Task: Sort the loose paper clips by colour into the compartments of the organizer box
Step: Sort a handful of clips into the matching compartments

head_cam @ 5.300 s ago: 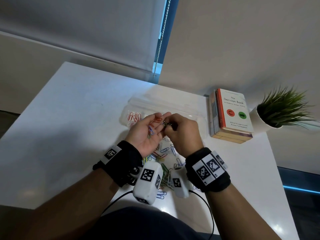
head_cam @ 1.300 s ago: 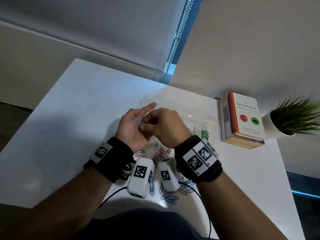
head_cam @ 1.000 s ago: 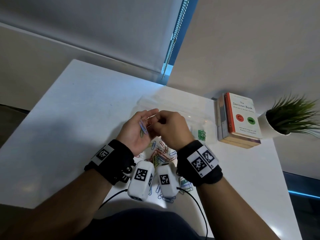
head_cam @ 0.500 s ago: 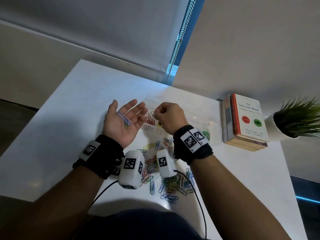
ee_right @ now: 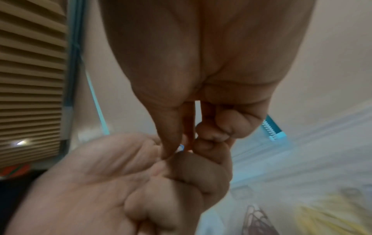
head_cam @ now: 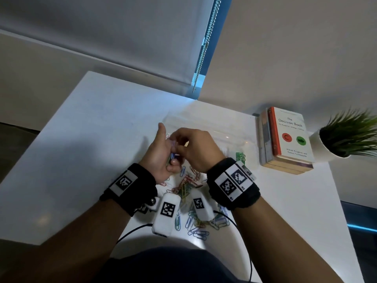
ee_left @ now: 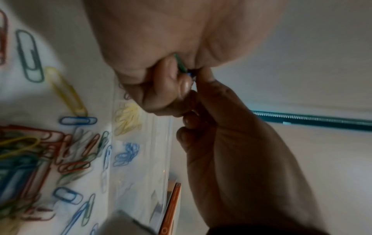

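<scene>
My left hand is held palm-up over the table with its fingers curled round a green clip and a blue clip. My right hand meets it from the right, thumb and forefinger pinching the blue clip in that palm. Behind the hands lies the clear organizer box. Its compartments hold yellow clips, blue clips and green clips. The loose pile of mixed clips lies under my wrists.
A stack of books and a potted plant stand at the right of the white table. A blind chain hangs behind the table. More loose clips lie near the front edge.
Half a second ago my left palm lay open with clips on it and my right hand was apart, over the box. Now the hands have met, and the left fingers have curled.
</scene>
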A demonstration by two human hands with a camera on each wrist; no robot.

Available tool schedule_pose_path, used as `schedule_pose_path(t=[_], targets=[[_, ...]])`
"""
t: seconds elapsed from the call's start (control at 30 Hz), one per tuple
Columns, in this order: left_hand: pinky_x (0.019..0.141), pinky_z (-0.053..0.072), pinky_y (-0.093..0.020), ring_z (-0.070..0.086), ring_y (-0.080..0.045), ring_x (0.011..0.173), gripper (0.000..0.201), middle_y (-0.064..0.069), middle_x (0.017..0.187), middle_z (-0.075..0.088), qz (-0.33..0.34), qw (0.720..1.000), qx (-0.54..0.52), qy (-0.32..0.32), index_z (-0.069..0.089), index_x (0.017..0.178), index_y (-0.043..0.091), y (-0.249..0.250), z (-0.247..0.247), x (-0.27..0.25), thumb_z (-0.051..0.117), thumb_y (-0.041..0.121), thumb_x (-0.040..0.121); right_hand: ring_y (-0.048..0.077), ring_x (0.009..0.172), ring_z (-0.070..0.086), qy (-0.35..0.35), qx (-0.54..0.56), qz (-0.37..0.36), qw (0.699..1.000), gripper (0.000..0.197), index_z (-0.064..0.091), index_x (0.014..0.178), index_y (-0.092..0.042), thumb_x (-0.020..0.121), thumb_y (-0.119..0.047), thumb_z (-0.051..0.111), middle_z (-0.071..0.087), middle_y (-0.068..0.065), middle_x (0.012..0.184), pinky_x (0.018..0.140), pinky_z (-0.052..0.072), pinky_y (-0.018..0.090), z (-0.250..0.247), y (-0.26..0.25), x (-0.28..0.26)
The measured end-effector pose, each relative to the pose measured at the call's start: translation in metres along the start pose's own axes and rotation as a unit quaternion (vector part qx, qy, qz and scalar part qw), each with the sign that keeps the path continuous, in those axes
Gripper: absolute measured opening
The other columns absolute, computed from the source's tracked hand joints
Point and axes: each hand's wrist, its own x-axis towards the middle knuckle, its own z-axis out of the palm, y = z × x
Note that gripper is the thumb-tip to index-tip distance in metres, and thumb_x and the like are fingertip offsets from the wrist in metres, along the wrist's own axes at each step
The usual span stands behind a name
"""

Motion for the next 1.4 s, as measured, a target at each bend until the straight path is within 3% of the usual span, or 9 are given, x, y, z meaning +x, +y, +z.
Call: schedule_pose_path(t=[0.13, 0.3, 0.53, 0.63, 0.77, 0.97, 1.17, 1.27, 1.4], targets=[[0.045, 0.007, -0.018, 0.021, -0.009, 0.043, 0.068, 0.003, 0.061, 0.033, -0.013, 0.998, 0.047, -0.033, 0.045, 0.078, 0.018, -0.002, 0.013, 0.006, 0.009, 0.076, 0.087, 0.004, 0.063, 0.05, 0.017, 0.034, 0.03, 0.999, 0.006, 0.064, 0.081, -0.012, 0.08, -0.012, 0.07, 0.065, -0.001, 0.08, 0.06, 0.037, 0.02, -0.017, 0.015, -0.01], [0.045, 0.008, -0.018, 0.02, -0.01, 0.042, 0.075, 0.0, 0.059, 0.033, -0.021, 0.995, 0.081, -0.054, 0.052, 0.09, 0.02, -0.002, 0.026, 0.012, 0.005, 0.078, 0.084, 0.01, 0.074, 0.057, 0.049, 0.032, 0.051, 0.997, 0.018, 0.069, 0.095, -0.018, 0.078, -0.016, 0.074, 0.065, -0.005, 0.078, 0.062, 0.036, 0.005, -0.025, 0.024, -0.018], [0.047, 0.007, -0.022, 0.025, -0.012, 0.036, 0.092, 0.003, 0.058, 0.048, -0.007, 0.99, 0.121, -0.068, 0.048, 0.132, 0.017, -0.006, 0.028, 0.015, 0.0, 0.078, 0.083, 0.012, 0.073, 0.053, 0.019, 0.024, 0.062, 0.998, 0.023, 0.068, 0.099, -0.013, 0.078, -0.02, 0.075, 0.062, -0.002, 0.079, 0.061, 0.034, 0.007, -0.031, 0.033, -0.021], [0.044, 0.011, -0.017, 0.028, -0.013, 0.034, 0.09, -0.001, 0.057, 0.048, 0.004, 0.989, 0.14, -0.053, 0.042, 0.138, 0.018, -0.007, 0.028, 0.015, -0.001, 0.075, 0.085, 0.012, 0.064, 0.048, -0.005, 0.03, 0.066, 0.997, 0.015, 0.068, 0.09, -0.013, 0.079, -0.02, 0.074, 0.058, 0.001, 0.073, 0.061, 0.037, 0.022, -0.033, 0.034, -0.02], [0.039, 0.013, -0.017, 0.027, -0.013, 0.035, 0.084, -0.014, 0.079, 0.062, 0.027, 0.985, 0.169, -0.016, 0.051, 0.13, 0.018, -0.004, 0.021, 0.016, 0.004, 0.073, 0.088, 0.011, 0.05, 0.045, 0.035, 0.156, 0.074, 0.984, 0.011, 0.062, 0.076, -0.003, 0.083, -0.008, 0.068, 0.054, -0.001, 0.057, 0.053, 0.04, 0.023, -0.044, 0.041, -0.021], [0.036, 0.013, -0.015, 0.022, -0.007, 0.037, 0.065, -0.003, 0.06, 0.044, 0.061, 0.988, 0.128, 0.06, 0.06, 0.108, 0.008, -0.003, 0.005, 0.02, 0.019, 0.058, 0.099, 0.02, 0.06, 0.063, 0.159, 0.072, 0.147, 0.974, 0.011, 0.059, 0.069, -0.011, 0.078, -0.006, 0.062, 0.064, 0.006, 0.065, 0.061, 0.053, 0.037, -0.052, 0.068, -0.009], [0.038, 0.014, -0.019, 0.027, -0.009, 0.044, 0.065, -0.004, 0.068, 0.05, 0.059, 0.99, 0.118, 0.052, 0.06, 0.108, 0.01, -0.003, 0.009, 0.021, 0.017, 0.058, 0.1, 0.021, 0.082, 0.064, 0.095, -0.047, 0.209, 0.972, 0.017, 0.066, 0.101, -0.015, 0.084, -0.02, 0.065, 0.068, 0.004, 0.093, 0.073, 0.052, 0.029, -0.033, 0.071, 0.003], [0.04, 0.016, -0.019, 0.032, -0.009, 0.048, 0.074, -0.009, 0.084, 0.058, 0.051, 0.993, 0.102, 0.045, 0.056, 0.12, 0.011, -0.004, 0.014, 0.021, 0.013, 0.066, 0.095, 0.012, 0.074, 0.057, 0.138, -0.039, 0.113, 0.983, 0.017, 0.068, 0.099, -0.017, 0.083, -0.02, 0.067, 0.065, -0.001, 0.085, 0.068, 0.041, 0.018, -0.036, 0.052, -0.01], [0.042, 0.018, -0.021, 0.035, -0.01, 0.049, 0.081, -0.003, 0.075, 0.062, 0.021, 0.994, 0.098, 0.031, 0.054, 0.123, 0.015, -0.011, 0.026, 0.024, 0.005, 0.071, 0.091, 0.009, 0.073, 0.054, 0.02, -0.076, -0.013, 0.997, 0.017, 0.072, 0.094, -0.017, 0.078, -0.018, 0.071, 0.062, -0.002, 0.085, 0.062, 0.036, 0.014, -0.022, 0.023, -0.029]])
